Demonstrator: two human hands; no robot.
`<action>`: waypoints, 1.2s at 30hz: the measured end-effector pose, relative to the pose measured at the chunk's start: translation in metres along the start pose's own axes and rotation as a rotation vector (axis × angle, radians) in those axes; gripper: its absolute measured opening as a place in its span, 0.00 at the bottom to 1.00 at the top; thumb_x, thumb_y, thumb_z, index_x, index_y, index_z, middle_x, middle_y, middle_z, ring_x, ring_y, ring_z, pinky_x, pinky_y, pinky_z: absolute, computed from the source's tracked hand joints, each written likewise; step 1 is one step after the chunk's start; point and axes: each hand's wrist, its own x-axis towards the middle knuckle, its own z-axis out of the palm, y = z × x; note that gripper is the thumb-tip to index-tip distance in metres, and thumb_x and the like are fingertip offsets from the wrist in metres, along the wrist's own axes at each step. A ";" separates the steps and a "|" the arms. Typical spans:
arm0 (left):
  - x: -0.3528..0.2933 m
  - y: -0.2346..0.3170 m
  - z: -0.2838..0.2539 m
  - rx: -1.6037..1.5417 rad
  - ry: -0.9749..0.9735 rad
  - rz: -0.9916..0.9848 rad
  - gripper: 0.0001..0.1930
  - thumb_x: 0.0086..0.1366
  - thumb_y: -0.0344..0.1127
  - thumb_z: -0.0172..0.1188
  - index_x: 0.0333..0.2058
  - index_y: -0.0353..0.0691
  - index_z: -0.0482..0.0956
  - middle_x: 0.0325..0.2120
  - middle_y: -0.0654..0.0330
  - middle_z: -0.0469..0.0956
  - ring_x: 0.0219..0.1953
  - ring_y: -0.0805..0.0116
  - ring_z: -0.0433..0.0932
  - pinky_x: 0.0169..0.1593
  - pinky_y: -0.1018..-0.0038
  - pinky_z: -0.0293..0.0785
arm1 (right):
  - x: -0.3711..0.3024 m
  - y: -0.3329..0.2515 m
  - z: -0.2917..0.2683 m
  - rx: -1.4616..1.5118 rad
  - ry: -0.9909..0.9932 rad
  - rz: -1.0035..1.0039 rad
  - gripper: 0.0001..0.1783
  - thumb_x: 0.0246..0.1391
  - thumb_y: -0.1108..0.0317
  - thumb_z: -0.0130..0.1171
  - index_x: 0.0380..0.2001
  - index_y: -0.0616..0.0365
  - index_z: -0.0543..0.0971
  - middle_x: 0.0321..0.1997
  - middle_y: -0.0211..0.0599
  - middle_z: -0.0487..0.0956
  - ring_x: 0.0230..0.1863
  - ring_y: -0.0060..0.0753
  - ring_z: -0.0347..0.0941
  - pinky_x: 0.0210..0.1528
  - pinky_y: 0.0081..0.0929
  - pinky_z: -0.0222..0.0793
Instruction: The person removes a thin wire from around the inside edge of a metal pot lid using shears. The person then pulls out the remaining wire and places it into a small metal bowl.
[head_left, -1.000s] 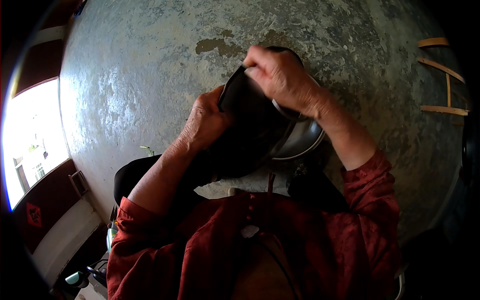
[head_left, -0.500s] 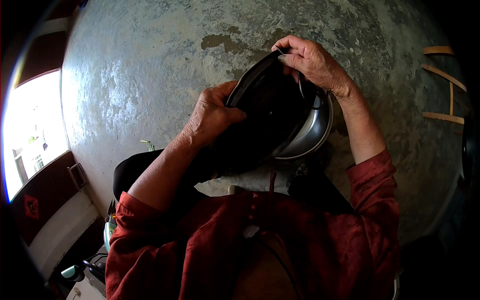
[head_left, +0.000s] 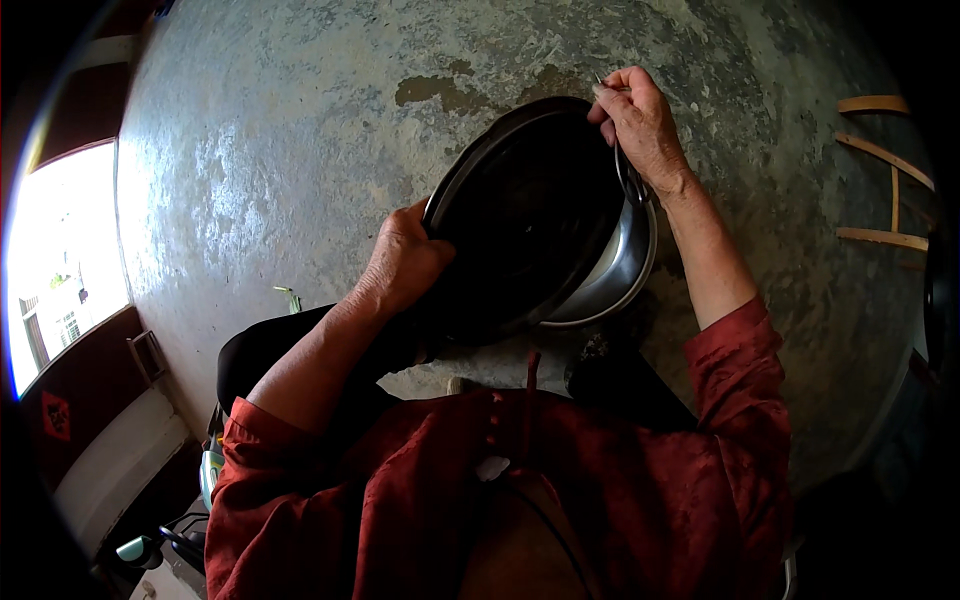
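Observation:
A wide, round black pan-like vessel (head_left: 530, 230) is tilted up in front of me, its dark inside facing me. My left hand (head_left: 405, 260) grips its left rim, with the thumb on the inner side and the fingers behind. Just off the upper right rim, my right hand (head_left: 640, 120) is closed around a thin metal piece (head_left: 620, 165) with a loop-like lower end. Its exact kind cannot be made out. Partly hidden behind the vessel, a shiny steel basin (head_left: 625, 275) stands on the floor.
Worn, patchy concrete floor (head_left: 300, 180) spreads around. A wooden frame (head_left: 880, 170) lies at the far right. To the left is a bright doorway (head_left: 70, 250), with a dark red panel (head_left: 85, 390) below it. A small green scrap (head_left: 291, 298) lies near my left knee.
My right hand has moved off the rim, up and right, with the metal piece. The black vessel has turned to show more of its inside; my left hand has shifted slightly left.

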 end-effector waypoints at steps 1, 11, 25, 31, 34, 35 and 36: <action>-0.001 -0.001 -0.001 -0.012 0.005 0.000 0.22 0.51 0.22 0.60 0.48 0.28 0.75 0.36 0.53 0.82 0.38 0.66 0.80 0.45 0.69 0.76 | -0.001 -0.007 0.003 0.023 -0.039 -0.006 0.08 0.62 0.67 0.55 0.39 0.61 0.73 0.24 0.32 0.77 0.19 0.16 0.68 0.21 0.17 0.65; -0.004 0.011 -0.002 0.023 0.005 0.017 0.23 0.51 0.22 0.59 0.50 0.31 0.74 0.38 0.53 0.81 0.40 0.66 0.79 0.46 0.70 0.76 | -0.033 -0.038 0.026 -0.323 -0.291 -0.201 0.09 0.56 0.75 0.54 0.40 0.66 0.76 0.24 0.40 0.78 0.25 0.29 0.76 0.31 0.29 0.74; -0.007 0.016 0.002 -0.019 0.005 0.191 0.30 0.48 0.20 0.52 0.55 0.34 0.72 0.37 0.53 0.82 0.41 0.68 0.80 0.47 0.71 0.75 | -0.031 -0.070 0.034 -0.407 -0.292 -0.240 0.04 0.54 0.77 0.51 0.27 0.65 0.74 0.23 0.52 0.77 0.26 0.47 0.78 0.31 0.42 0.73; -0.009 0.019 0.004 0.004 0.014 0.215 0.30 0.48 0.19 0.50 0.55 0.33 0.72 0.36 0.51 0.82 0.40 0.67 0.80 0.46 0.71 0.76 | -0.044 -0.071 0.051 -0.402 -0.372 -0.466 0.04 0.55 0.77 0.52 0.27 0.66 0.74 0.24 0.52 0.78 0.28 0.51 0.78 0.33 0.42 0.73; -0.010 0.022 0.005 -0.007 -0.009 0.219 0.30 0.48 0.18 0.50 0.55 0.33 0.72 0.36 0.51 0.82 0.41 0.67 0.80 0.46 0.71 0.75 | -0.028 -0.070 0.031 -0.459 -0.308 -0.300 0.04 0.55 0.77 0.51 0.28 0.66 0.74 0.22 0.50 0.78 0.26 0.47 0.79 0.30 0.39 0.74; -0.009 0.021 0.005 -0.003 -0.021 0.200 0.30 0.48 0.18 0.50 0.55 0.34 0.72 0.37 0.51 0.82 0.41 0.67 0.80 0.46 0.71 0.75 | -0.033 -0.066 0.037 -0.431 -0.325 -0.375 0.04 0.55 0.77 0.51 0.28 0.66 0.74 0.22 0.50 0.78 0.27 0.47 0.78 0.30 0.39 0.74; -0.007 0.021 0.004 -0.002 -0.021 0.200 0.30 0.48 0.18 0.50 0.55 0.34 0.72 0.37 0.51 0.82 0.41 0.67 0.80 0.46 0.71 0.75 | -0.042 -0.064 0.046 -0.402 -0.340 -0.449 0.03 0.55 0.78 0.52 0.29 0.65 0.74 0.22 0.49 0.78 0.27 0.48 0.78 0.31 0.39 0.74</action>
